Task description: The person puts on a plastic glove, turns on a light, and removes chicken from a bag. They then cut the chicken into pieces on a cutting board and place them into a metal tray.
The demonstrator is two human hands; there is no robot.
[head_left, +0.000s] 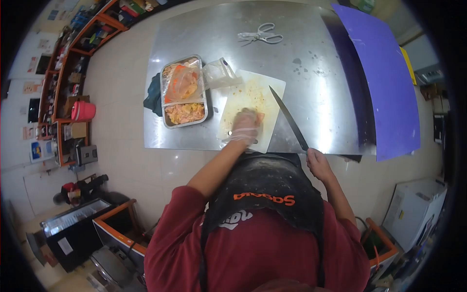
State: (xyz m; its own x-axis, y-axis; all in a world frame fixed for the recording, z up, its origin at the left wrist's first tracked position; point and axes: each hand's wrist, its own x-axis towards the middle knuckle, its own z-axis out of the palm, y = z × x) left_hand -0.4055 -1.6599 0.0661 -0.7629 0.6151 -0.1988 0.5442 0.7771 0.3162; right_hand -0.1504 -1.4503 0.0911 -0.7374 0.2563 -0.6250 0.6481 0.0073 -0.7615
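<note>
My left hand (245,124), in a clear plastic glove, is closed over a small orange-pink piece of meat (260,118) on the white cutting board (273,83). Most of the piece is hidden under the fingers, which look slightly blurred. Wet yellowish scraps dot the board above the hand. Bare, my right hand (318,164) grips the handle of a long knife (290,118). The blade points away from me, up and left, along the board's right side. Left of the board stands a metal tray (206,100) of chopped meat (184,113), with a plastic bag (181,86) lying on top.
Scissors (262,35) lie at the far side of the steel table (219,27). A clear plastic bag (221,73) sits between tray and board, and a dark cloth (153,96) is tucked beside the tray. A purple panel (382,82) borders the table's right side.
</note>
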